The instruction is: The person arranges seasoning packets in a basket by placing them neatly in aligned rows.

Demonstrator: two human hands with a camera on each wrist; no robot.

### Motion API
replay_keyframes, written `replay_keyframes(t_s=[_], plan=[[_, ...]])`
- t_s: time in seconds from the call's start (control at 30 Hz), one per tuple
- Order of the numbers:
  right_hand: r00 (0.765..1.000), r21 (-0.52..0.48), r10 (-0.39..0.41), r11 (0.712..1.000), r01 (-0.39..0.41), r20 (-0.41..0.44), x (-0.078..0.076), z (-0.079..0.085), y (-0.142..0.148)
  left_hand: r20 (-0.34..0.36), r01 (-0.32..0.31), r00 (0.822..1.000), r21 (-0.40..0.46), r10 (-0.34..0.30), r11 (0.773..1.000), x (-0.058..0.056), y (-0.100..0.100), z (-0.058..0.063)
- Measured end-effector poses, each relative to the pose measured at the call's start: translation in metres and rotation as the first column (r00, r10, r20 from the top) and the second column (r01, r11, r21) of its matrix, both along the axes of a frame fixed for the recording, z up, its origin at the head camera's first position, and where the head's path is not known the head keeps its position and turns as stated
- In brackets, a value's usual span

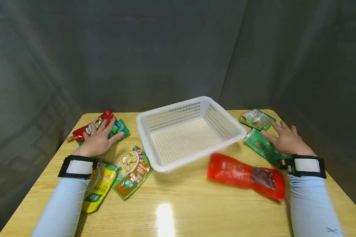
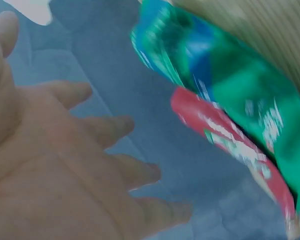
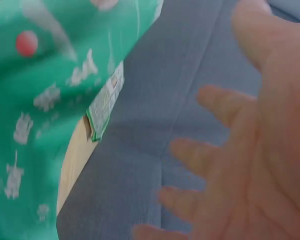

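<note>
My left hand (image 1: 98,141) hovers with spread fingers over a red spouted pouch (image 1: 90,127) and a green-and-blue packet (image 1: 122,127) at the table's back left. In the left wrist view, a gap shows between its fingers and the green-and-blue packet (image 2: 230,75). My right hand (image 1: 289,140), fingers also spread, is above a green packet (image 1: 262,144); the right wrist view shows that green packet (image 3: 45,115) apart from the fingers. A green-and-white packet (image 1: 256,118) lies just beyond its fingertips. Neither hand holds anything.
Between the hands stands a white plastic basket (image 1: 178,164) with slotted sides. A red snack bag (image 1: 237,171) lies in front of it at right. A brown-and-green packet (image 1: 133,174) and a yellow packet (image 1: 102,186) lie at left, the yellow one partly under the left wrist.
</note>
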State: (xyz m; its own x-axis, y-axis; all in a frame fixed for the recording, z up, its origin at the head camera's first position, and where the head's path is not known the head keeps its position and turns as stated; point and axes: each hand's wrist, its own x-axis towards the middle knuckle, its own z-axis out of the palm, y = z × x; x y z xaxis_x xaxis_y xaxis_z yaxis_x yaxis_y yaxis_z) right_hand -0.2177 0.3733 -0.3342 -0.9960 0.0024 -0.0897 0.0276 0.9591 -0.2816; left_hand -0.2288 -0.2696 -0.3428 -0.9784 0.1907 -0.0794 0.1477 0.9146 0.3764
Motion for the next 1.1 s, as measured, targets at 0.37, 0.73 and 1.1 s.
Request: replay_keyframes(t_s=[0.37,0.73,1.1], plan=[[0.941,0.071,-0.326,0.945,0.320,0.094,0.028,0.002,0.033,0.048,0.047,0.996,0.403,-0.072,0.914,0.010,0.047,0.007],[0.835,0.161,-0.461,0.887,0.432,0.300,0.039,-0.010,0.044,0.147,0.014,0.972,0.746,-0.185,0.666,-0.003,0.096,-0.015],[0.861,-0.116,-0.439,0.870,0.478,0.258,0.045,-0.034,0.056,0.198,-0.041,0.963,0.778,-0.182,0.627,-0.001,0.106,-0.021]])
